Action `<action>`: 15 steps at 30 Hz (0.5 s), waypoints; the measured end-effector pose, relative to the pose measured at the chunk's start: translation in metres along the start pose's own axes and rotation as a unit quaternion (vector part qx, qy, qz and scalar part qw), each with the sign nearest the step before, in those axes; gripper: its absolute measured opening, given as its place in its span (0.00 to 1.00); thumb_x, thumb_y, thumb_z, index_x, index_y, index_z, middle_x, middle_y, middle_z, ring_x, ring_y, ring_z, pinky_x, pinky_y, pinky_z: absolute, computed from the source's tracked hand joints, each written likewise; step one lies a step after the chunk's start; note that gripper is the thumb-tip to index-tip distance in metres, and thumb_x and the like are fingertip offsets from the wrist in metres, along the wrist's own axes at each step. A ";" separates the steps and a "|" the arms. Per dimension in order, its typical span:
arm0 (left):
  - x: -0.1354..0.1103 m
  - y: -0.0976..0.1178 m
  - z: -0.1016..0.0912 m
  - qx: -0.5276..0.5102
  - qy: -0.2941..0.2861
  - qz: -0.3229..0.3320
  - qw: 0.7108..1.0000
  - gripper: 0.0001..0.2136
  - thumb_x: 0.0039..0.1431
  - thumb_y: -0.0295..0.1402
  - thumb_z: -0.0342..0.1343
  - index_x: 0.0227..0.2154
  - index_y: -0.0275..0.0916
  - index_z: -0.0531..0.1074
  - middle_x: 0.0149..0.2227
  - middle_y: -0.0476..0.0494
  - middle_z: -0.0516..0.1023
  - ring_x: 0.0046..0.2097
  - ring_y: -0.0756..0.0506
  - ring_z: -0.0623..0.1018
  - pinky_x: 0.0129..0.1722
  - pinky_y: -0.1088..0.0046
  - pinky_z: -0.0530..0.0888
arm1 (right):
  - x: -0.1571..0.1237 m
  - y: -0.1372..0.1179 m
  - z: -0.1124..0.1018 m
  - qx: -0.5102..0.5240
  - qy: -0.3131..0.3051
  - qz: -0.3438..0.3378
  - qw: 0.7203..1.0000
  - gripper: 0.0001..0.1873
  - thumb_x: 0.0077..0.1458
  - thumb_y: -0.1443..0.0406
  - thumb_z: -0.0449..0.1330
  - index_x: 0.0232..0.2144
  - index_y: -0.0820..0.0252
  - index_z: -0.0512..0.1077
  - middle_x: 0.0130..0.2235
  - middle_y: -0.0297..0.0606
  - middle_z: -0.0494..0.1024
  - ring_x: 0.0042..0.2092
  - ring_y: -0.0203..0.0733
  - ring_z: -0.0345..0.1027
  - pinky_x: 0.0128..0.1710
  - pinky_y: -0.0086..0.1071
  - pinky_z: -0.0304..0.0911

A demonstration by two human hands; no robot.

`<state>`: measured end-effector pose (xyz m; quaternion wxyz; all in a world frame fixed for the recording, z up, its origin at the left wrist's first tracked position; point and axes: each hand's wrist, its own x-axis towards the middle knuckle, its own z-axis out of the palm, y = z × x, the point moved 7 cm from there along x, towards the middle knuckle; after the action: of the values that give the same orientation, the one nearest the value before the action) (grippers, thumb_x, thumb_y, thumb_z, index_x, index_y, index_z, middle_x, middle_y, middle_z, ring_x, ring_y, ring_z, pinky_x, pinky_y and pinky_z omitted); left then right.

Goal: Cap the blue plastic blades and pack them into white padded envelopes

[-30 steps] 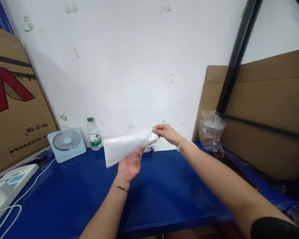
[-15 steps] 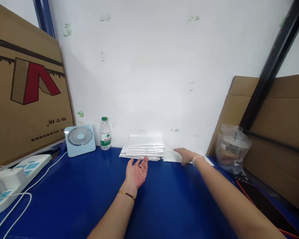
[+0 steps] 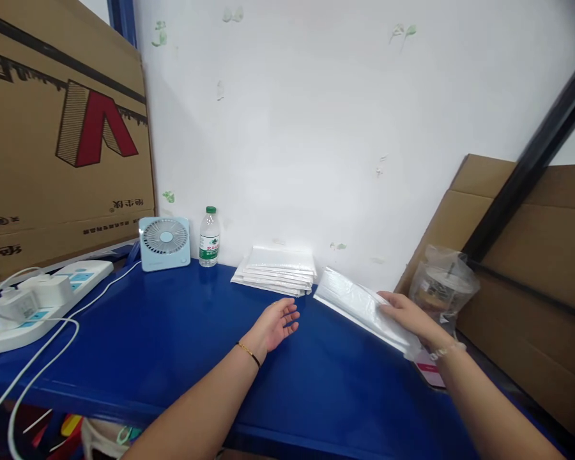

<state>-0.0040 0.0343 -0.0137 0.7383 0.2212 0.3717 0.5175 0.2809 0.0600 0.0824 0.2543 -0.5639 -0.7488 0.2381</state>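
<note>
So the right hand (image 3: 409, 319) has gone from reaching to gripping: its fingers are now clamped on a folded plastic packet (image 3: 359, 303), slanting over the desk (image 3: 182, 332) just right of the packet stack (image 3: 278, 268). That puts one packet in hand, I reckon. The left hand (image 3: 278, 322) holds nothing, fingers slightly apart. The packet's underside is hidden (as is most of that pinkish thing (image 3: 429, 369) by the wrist), so no clue whether it touches the desk.

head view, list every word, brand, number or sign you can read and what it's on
Bottle: "农夫山", in red; the rest is too small.
Box: apparently "绝尘侠®", upside down; red logo; other lines too blurred.
Fan: mark too small.
Pink item: too blurred.
Held packet, stack: none legible.
</note>
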 end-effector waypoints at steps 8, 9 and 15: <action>-0.017 0.006 0.069 -0.141 -0.235 0.117 0.954 0.22 0.49 0.42 0.57 0.46 0.37 0.69 0.51 0.39 0.71 0.54 0.41 0.68 0.52 0.66 0.67 | 0.008 -0.053 0.112 0.437 -0.183 0.064 0.879 0.17 0.39 0.66 0.60 0.36 0.64 0.74 0.27 0.35 0.77 0.25 0.38 0.68 0.26 0.27 0.61; -0.014 0.015 0.066 -0.168 -0.209 0.134 0.954 0.22 0.49 0.44 0.56 0.44 0.34 0.70 0.48 0.38 0.73 0.53 0.40 0.70 0.52 0.66 0.67 | 0.010 -0.058 0.125 0.473 -0.203 0.077 0.854 0.17 0.39 0.66 0.60 0.35 0.65 0.73 0.27 0.36 0.77 0.26 0.38 0.69 0.27 0.28 0.63; -0.011 0.068 0.037 -0.221 -0.007 0.265 0.939 0.15 0.48 0.42 0.57 0.35 0.36 0.72 0.36 0.43 0.77 0.43 0.43 0.76 0.46 0.67 0.71 | 0.016 -0.043 0.152 0.687 -0.053 0.162 0.706 0.23 0.55 0.51 0.46 0.37 0.62 0.70 0.36 0.46 0.78 0.40 0.50 0.73 0.37 0.40 0.67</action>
<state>-0.0187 0.0512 0.0613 0.6075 0.1465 0.1708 0.7618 0.1478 0.0538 -0.0034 0.4890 -0.3325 -0.2873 0.7535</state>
